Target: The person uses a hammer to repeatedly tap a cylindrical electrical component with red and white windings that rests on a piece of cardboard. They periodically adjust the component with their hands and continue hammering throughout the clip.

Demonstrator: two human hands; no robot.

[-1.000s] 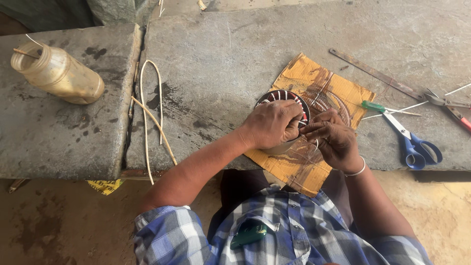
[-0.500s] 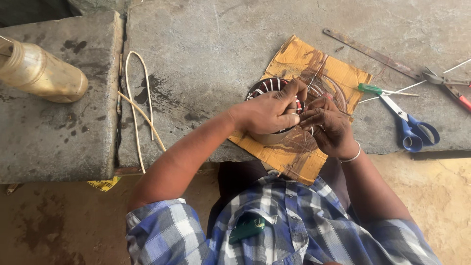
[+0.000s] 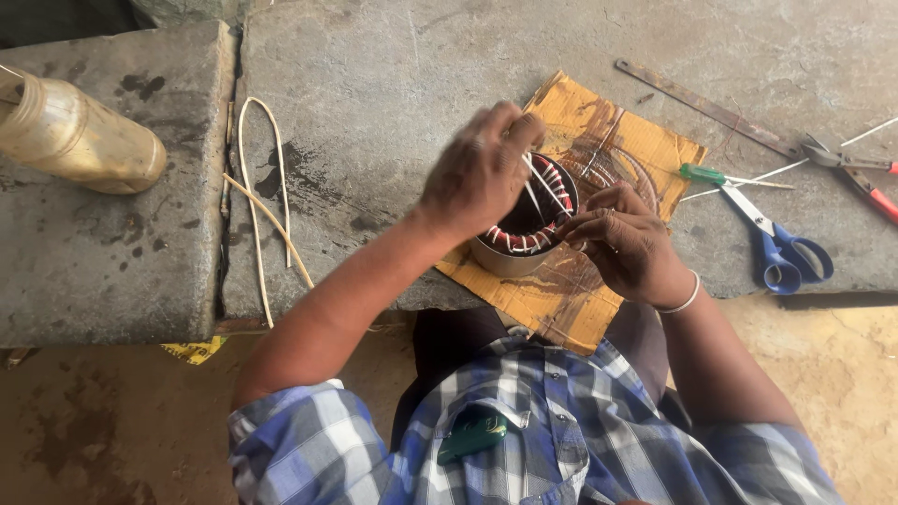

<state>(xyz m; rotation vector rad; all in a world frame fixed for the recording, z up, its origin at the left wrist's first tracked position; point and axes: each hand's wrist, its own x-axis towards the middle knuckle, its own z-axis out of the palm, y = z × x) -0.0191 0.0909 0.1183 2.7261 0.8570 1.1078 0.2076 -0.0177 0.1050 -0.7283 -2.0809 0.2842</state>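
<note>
The stator (image 3: 526,223), a metal ring wound with red and white wire, sits on a sheet of yellow cardboard (image 3: 599,140) on the grey slab (image 3: 374,84). The left hand (image 3: 479,173) hovers over its rim, fingers pinched on thin white strands (image 3: 538,192). The right hand (image 3: 625,245), at four o'clock of the ring, is curled, fingertips pressing the windings. At three o'clock lie blue scissors (image 3: 784,252) and a green screwdriver (image 3: 702,174); at nine o'clock, a tan jar (image 3: 79,136) on its side.
</note>
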